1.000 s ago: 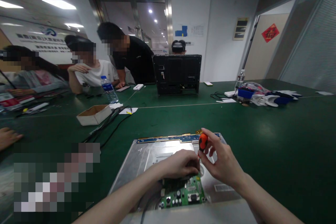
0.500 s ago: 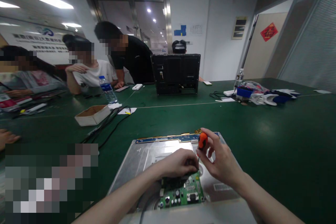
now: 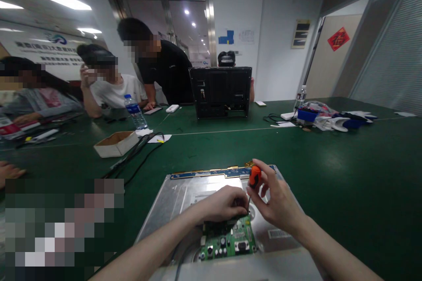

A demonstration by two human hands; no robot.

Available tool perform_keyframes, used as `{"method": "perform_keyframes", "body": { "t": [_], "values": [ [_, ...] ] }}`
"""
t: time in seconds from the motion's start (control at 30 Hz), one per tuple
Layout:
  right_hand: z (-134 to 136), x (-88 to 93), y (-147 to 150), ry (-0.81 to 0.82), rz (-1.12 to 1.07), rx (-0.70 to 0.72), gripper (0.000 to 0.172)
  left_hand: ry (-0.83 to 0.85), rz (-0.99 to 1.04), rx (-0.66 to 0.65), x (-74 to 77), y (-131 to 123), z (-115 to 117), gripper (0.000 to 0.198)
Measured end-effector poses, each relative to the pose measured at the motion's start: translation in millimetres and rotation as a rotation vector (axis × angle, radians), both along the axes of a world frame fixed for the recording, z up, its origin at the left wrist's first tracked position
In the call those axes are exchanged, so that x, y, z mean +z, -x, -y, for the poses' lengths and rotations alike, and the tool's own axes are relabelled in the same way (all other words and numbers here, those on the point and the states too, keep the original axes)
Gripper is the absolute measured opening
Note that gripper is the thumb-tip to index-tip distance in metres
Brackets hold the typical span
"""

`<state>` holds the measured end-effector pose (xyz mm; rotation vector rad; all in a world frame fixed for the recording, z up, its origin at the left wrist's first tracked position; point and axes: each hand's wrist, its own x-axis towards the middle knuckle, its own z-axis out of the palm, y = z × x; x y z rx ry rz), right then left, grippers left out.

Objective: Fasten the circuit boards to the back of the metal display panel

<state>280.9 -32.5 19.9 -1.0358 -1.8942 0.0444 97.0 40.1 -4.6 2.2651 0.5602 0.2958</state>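
Observation:
My right hand is closed round the orange and black handle of a screwdriver. The shaft points down to the upper right corner of a green circuit board. Beside the tip, my left hand has its fingers curled together; whatever they pinch is hidden. Under both hands lies a silver metal display panel, with the green board on it. A blue circuit strip runs along the panel's far edge.
An open cardboard box and black cables lie to the left. A black monitor stands across the green table, with a water bottle further left. Gloves and a blue tray are at right. Several people sit or stand around.
My hands and the screwdriver have hardly moved. Across the table, the person in white has raised a hand to the head, and a hand now shows at the monitor's right edge.

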Motion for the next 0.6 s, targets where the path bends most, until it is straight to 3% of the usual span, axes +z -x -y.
{"method": "perform_keyframes", "body": {
  "t": [0.6],
  "values": [
    [1.4, 1.3, -1.0, 0.009, -0.028, 0.025, 0.070, 0.002, 0.007, -0.009, 0.4, -0.4, 0.7, 0.009]
  ]
}}
